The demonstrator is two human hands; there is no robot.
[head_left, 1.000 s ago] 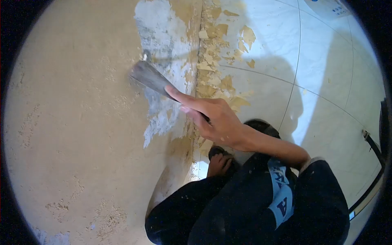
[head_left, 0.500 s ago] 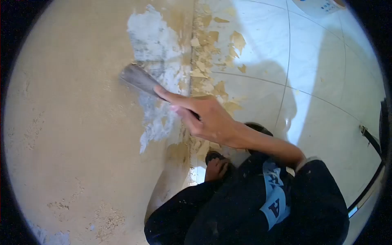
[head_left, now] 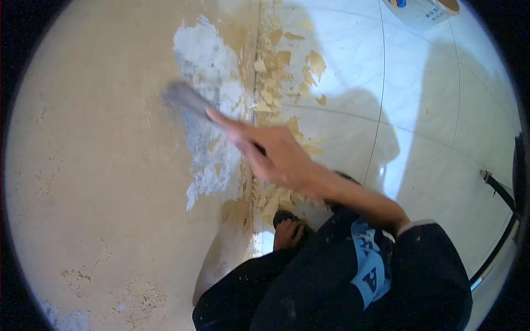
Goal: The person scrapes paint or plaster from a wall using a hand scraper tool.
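My right hand (head_left: 276, 151) is closed around a scraper (head_left: 187, 98), a grey flat-bladed tool blurred by motion. One finger lies along the scraper toward its blade. The blade is against or just over the tan painted wall (head_left: 110, 132), at the left edge of a bare whitish-grey patch (head_left: 204, 49); whether it touches cannot be told. Most of the handle is hidden in my hand. My left hand is out of view.
Tan paint flakes (head_left: 276, 83) lie along the wall's foot on white floor tiles (head_left: 342, 49). A pale bucket (head_left: 425, 14) stands at top right. A black strap-like thing (head_left: 499, 193) is at the right edge. My sandalled foot (head_left: 287, 231) is near the wall.
My right hand keeps its grip on the scraper, which has shifted very slightly and is more blurred. The view has moved a little, showing more of the bucket.
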